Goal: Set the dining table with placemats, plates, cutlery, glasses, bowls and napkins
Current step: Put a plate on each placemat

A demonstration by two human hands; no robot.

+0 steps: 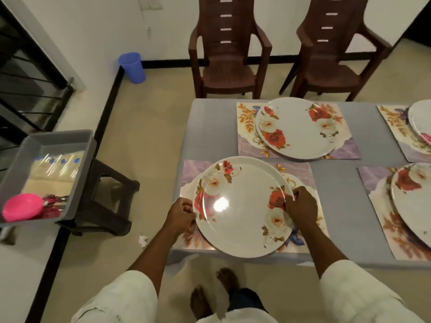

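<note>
At nine o'clock a gray tub [50, 145] sits on a dark stool [109, 206]. A pink bowl [23, 206] lies in the tub, with some shiny things I cannot make out beside it. Black stair rails [25, 85] stand at ten o'clock. A blue cup [132, 67] stands on the beige floor [140, 127] by the white wall [93, 31], at eleven o'clock.

The gray table [210, 127] fills the middle and the right. The left hand [183, 215] pinches the left rim of the near plate [242, 206], its grip closed on the edge. The right hand [302, 207] holds the right rim the same way, fingers curled on it. This white plate with red roses is over the near placemat [300, 169], at the table's near edge; I cannot tell if it is touching the mat.

At one o'clock a second plate [300, 127] lies flat on a flowery placemat [345, 150]. Two brown chairs stand behind the table at twelve and one o'clock, the left chair [229, 50] and the right chair [338, 50]. At three o'clock two more plates lie on mats, cut off by the edge: the far right plate [421, 120] and the near right plate [412, 201].

Bare feet [212, 292] stand on the floor at six o'clock.
</note>
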